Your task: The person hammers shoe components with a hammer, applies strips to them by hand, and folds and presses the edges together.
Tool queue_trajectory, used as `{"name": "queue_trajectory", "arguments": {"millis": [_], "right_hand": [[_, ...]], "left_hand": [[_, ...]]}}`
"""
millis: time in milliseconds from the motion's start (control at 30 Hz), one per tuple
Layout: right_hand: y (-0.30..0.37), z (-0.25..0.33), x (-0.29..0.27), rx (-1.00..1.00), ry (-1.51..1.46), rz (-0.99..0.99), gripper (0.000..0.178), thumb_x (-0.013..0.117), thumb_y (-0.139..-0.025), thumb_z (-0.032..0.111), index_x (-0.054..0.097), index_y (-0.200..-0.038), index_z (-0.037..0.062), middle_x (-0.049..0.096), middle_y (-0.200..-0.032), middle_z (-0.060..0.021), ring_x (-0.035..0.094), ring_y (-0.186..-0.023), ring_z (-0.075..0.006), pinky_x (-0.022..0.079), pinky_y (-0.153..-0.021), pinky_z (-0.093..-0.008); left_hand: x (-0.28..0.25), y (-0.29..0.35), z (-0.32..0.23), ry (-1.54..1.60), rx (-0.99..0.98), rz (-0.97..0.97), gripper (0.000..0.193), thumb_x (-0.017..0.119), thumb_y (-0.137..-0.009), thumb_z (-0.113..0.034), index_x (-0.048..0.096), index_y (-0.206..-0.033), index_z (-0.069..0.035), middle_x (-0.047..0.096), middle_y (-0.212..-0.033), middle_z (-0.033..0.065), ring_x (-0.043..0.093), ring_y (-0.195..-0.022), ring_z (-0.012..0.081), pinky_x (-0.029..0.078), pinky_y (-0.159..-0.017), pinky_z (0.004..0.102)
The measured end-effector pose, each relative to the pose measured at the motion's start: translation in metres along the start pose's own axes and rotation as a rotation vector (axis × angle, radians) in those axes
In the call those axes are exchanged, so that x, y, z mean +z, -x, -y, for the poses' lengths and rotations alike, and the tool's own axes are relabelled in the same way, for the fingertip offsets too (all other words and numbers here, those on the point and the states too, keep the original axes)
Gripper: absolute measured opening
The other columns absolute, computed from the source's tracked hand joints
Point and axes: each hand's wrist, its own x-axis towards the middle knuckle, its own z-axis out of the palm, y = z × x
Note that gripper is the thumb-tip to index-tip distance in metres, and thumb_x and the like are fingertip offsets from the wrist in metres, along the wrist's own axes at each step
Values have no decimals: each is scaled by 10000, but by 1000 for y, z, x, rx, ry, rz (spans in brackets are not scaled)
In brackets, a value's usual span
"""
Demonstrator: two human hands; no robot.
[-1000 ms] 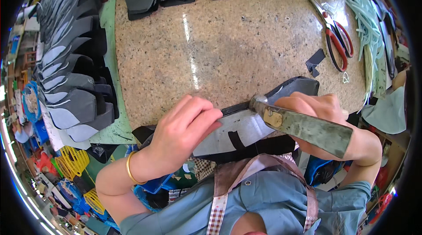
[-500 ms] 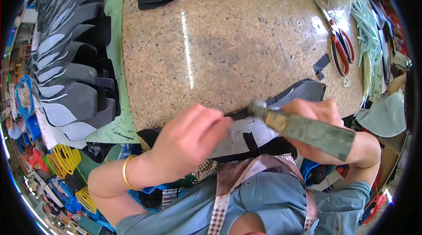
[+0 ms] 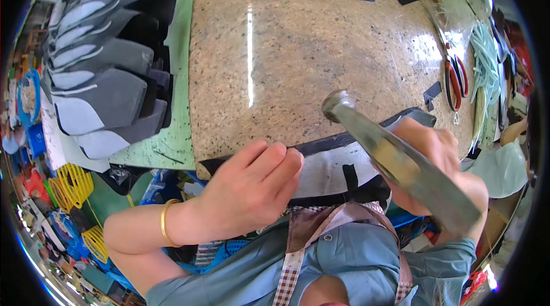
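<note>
With the right hand (image 3: 423, 143) clamped on the hammer (image 3: 407, 166), the black-edged piece (image 3: 325, 170) is best struck squarely, clear of the left hand (image 3: 252, 186), whose bunched fingers' hold cannot be told.

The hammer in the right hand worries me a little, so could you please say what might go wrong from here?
The curled left hand is right by the black edging of the light-grey panel, so a stray blow from the hammer might catch it. The panel lies along the near edge of the speckled stone slab and seems to overhang it, so it could tip or slip if struck.
</note>
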Motion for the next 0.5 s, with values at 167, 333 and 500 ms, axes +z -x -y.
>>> {"name": "queue_trajectory", "arguments": {"millis": [167,333,500], "right_hand": [[-1,-3,-7,-77,-118,186,292,697,-722,132,542,-961,69,590,-800,-93,625,-642,-223,487,-529,-374],[20,12,-18,265,4,-35,284,661,-787,0,632,-1067,38,645,-975,-111,628,-787,-248,468,-637,-333],[-5,30,0,211,-37,31,148,645,-813,166,576,-921,91,533,-741,-103,636,-655,-246,470,-551,-425]], "left_hand": [[-12,5,3,205,-217,-54,167,751,-775,-16,675,-921,7,624,-884,82,634,-795,225,525,-671,332],[-3,17,10,576,-368,20,140,729,-803,-58,702,-940,-65,627,-862,47,632,-787,197,511,-560,305],[-6,16,27,170,-9,30,224,673,-737,-97,718,-957,-84,625,-889,16,606,-786,175,521,-556,300]]}}
